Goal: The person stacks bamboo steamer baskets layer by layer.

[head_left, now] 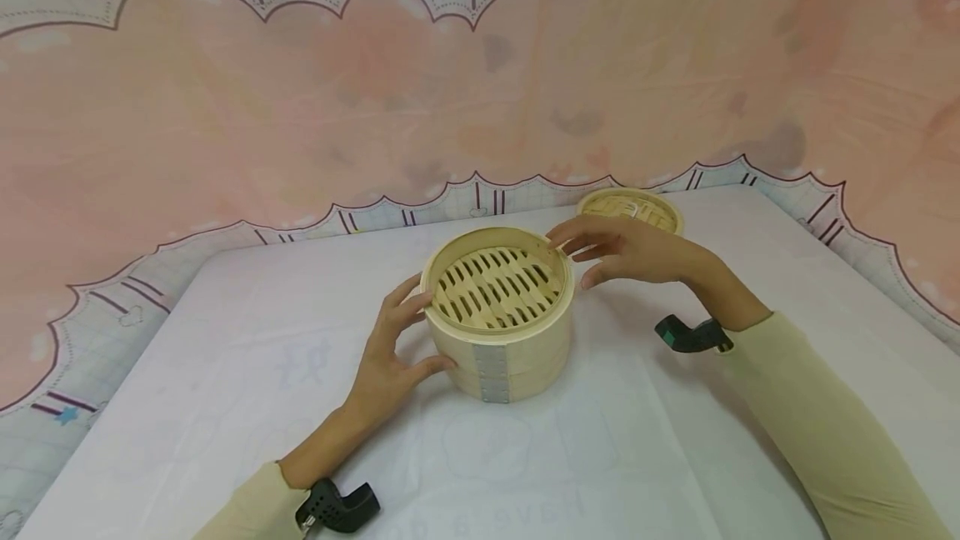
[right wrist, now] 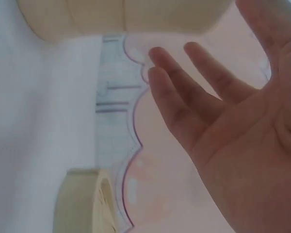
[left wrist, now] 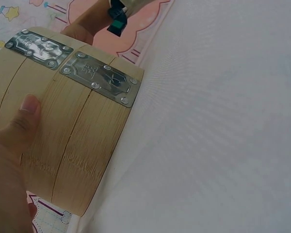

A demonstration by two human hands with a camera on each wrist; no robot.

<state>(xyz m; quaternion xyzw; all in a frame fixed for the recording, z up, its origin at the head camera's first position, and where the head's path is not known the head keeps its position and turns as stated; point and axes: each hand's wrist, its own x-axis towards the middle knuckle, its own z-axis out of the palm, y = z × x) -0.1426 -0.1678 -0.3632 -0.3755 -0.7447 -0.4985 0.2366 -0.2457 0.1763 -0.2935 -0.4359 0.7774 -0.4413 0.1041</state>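
A stacked round bamboo steamer stands on the white-covered table, its slatted rack showing inside the top tier. My left hand holds its left side, with the fingers at the upper rim and the thumb pressed on the wall. In the left wrist view, riveted metal plates join the ends of the bamboo bands. At the right rim, my right hand has its fingers loosely extended. Those fingers look apart from the steamer wall in the right wrist view, though the head view cannot settle fingertip contact.
A woven bamboo lid lies behind the right hand, near the table's far edge. The white table covering stretches around the steamer. A patterned pink cloth hangs behind the table. Each wrist wears a black device.
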